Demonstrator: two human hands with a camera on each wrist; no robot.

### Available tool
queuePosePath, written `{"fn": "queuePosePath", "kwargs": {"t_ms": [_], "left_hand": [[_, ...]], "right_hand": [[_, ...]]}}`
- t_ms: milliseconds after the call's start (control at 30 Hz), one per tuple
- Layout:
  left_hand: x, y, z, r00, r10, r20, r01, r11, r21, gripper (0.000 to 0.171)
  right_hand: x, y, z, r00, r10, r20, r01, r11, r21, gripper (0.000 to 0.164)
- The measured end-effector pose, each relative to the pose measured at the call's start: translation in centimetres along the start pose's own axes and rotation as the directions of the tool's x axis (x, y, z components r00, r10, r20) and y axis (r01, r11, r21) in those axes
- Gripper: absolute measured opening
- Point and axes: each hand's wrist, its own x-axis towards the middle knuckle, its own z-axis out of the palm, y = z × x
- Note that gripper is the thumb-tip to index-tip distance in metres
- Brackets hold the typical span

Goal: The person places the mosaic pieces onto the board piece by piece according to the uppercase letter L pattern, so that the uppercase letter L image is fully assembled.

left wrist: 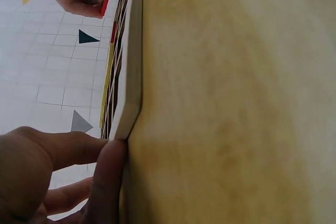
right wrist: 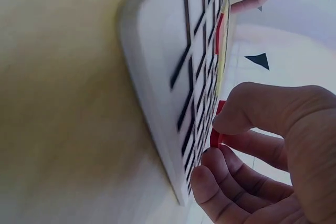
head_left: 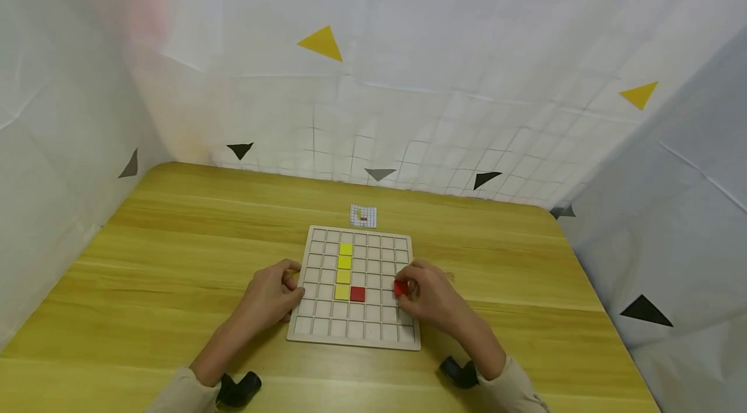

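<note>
A square wooden grid board [head_left: 373,321] lies on the table. Its third column holds a line of several yellow tiles [head_left: 343,277], and one red tile [head_left: 358,294] sits right beside the lowest of them. At the board's left edge, my left hand [head_left: 270,293] grips the rim between thumb and forefinger, as the left wrist view shows up close. Over the right edge, my right hand [head_left: 433,296] pinches another red tile [right wrist: 215,139] between thumb and forefinger. That tile is held tilted just above the cells; its remaining fingers [right wrist: 231,182] curl loosely near the board.
A small printed card [head_left: 363,216] with a coloured grid pattern lies behind the board. White sheeting with yellow, black and grey triangles surrounds the wooden table [head_left: 513,257]. Black wrist devices [head_left: 238,390] show beneath both forearms.
</note>
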Motion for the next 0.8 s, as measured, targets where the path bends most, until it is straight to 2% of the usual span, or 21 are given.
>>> {"fn": "queuePosePath", "kwargs": {"t_ms": [233, 433, 667, 800], "left_hand": [[0.1, 0.1, 0.0, 1.000, 0.001, -0.004, -0.001, 1.000, 0.009, 0.041], [0.0, 0.1, 0.0, 1.000, -0.005, -0.002, 0.005, 1.000, 0.004, 0.041], [0.0, 0.0, 0.0, 1.000, -0.005, -0.001, 0.005, 1.000, -0.002, 0.042], [0.0, -0.1, 0.0, 1.000, -0.004, -0.002, 0.004, 1.000, -0.003, 0.042]], "right_hand": [[0.7, -0.5, 0.3, 0.999, -0.023, 0.030, 0.023, 1.000, 0.002, 0.024], [0.9, -0.8, 0.5, 0.999, -0.034, 0.025, 0.034, 0.999, 0.023, 0.023], [0.9, -1.1, 0.8, 0.999, -0.043, 0.015, 0.043, 0.999, 0.002, 0.023], [1.0, -1.5, 1.0, 0.999, -0.029, 0.033, 0.029, 0.999, 0.021, 0.023]]}}
